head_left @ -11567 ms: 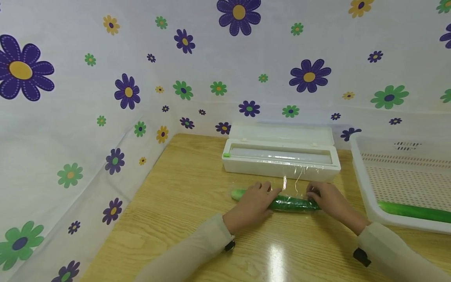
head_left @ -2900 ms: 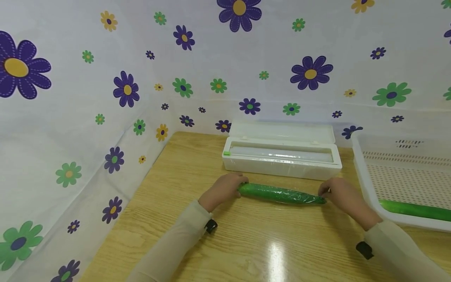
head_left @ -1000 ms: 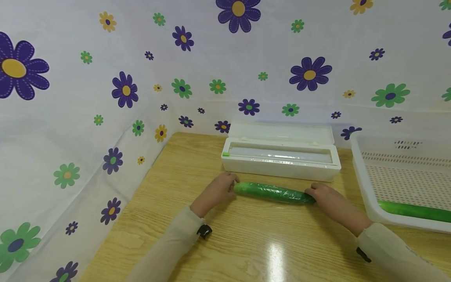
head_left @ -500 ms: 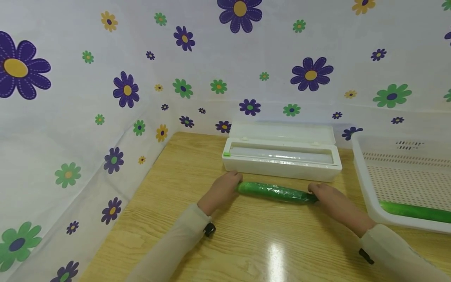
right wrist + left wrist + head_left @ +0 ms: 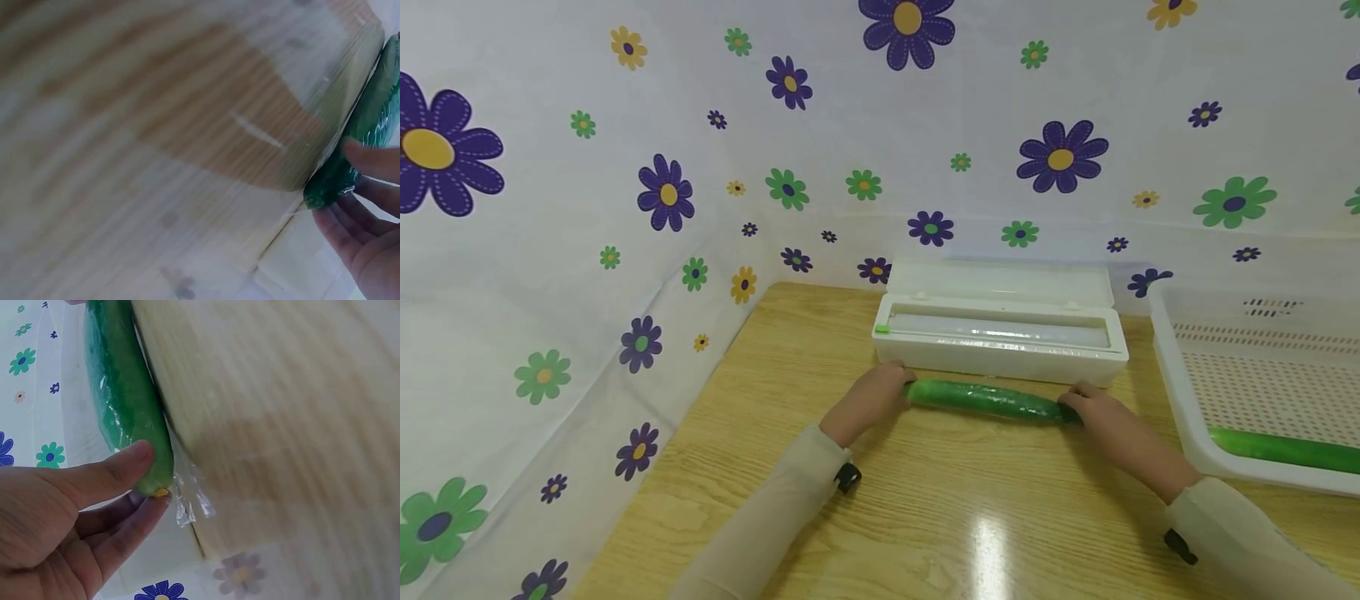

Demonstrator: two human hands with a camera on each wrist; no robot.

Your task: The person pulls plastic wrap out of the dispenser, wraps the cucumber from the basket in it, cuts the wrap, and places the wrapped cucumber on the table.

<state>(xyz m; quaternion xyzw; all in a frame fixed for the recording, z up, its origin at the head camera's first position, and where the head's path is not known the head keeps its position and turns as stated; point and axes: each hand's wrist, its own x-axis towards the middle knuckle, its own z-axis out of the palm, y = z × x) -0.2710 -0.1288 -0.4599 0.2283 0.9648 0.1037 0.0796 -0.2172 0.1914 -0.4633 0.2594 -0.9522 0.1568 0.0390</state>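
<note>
Long green cucumber wrapped in clear film [image 5: 992, 401] is gripped at both ends by left hand [image 5: 871, 402] & right hand [image 5: 1105, 421], just in front of white plastic wrap dispenser box [image 5: 1000, 350]; open wooden tabletop [image 5: 925, 517] nearer the person.

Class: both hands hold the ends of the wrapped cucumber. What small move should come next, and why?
Probably press down the film tail at the cucumber tip: the left wrist view shows loose film sticking out past the left hand, while the right hand steadies the other end.

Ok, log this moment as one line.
left hand grips wrapped cucumber end | right hand grips other end | cucumber lies before wrap dispenser
</note>
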